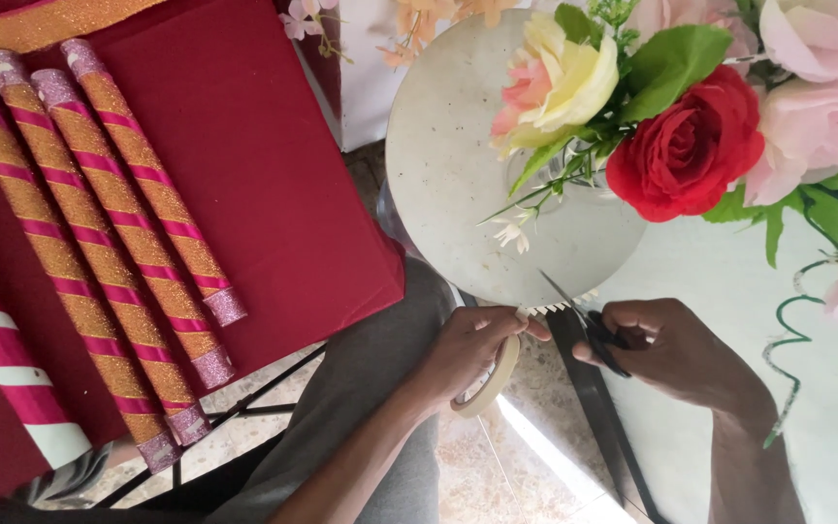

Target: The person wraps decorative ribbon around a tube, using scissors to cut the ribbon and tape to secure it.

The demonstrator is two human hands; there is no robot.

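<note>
No pkgs, labels, signs or screens in view. Nothing printed or boxed anywhere in the shot, no display either.

cream tape roll (pixel 497 378) held edge-on, black scissors (pixel 589 325) open above

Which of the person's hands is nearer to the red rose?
The right hand, holding scissors, sits almost directly below the red rose. The left hand, holding a tape roll, is farther off, down and leftward.
</note>
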